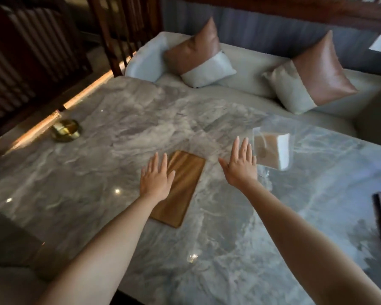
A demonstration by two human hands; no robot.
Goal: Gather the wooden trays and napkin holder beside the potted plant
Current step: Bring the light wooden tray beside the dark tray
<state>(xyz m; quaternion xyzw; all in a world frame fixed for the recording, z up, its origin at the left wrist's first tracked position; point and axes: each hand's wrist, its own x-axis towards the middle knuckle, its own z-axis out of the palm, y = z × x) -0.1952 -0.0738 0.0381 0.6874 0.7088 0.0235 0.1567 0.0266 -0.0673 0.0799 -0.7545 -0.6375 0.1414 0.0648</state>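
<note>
Both hands are empty, fingers spread flat. The left hand (156,179) overlaps the wooden tray (180,190) at table (97,172) centre; the right hand (240,166) is just beside the clear napkin holder (271,150). Risk: the polished top lets the holder slide or tip. No potted plant is visible.

Dim, soft blur; glare spots on table (141,111) (wide-angle warp).

Grey-veined marble table (123,128), brown wooden tray (183,186)
</note>
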